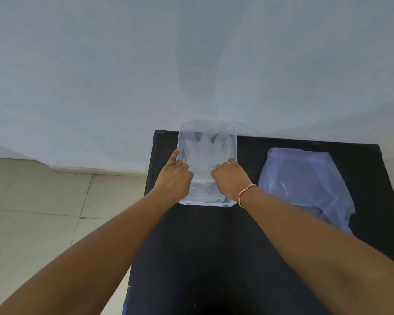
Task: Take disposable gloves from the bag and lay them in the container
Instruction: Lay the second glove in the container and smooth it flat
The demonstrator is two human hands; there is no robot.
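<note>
Both hands are over the clear container (pixel 207 202) on the black table (pixel 214 246): the left hand (pixel 174 178) and right hand (pixel 231 178) have curled fingers pressing a thin glove (pixel 203 160) flat inside, though whether they pinch it is unclear. The film looks light, limp and clingy, best taken at the cuff. The bag (pixel 305 185) lies just right.

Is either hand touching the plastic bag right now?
No, the left hand and right hand are at the container, apart from the bag.

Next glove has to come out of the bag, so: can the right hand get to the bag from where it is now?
Probably yes. The right hand is at the container, and the bag lies flat on the table just to its right, with nothing between them.
</note>
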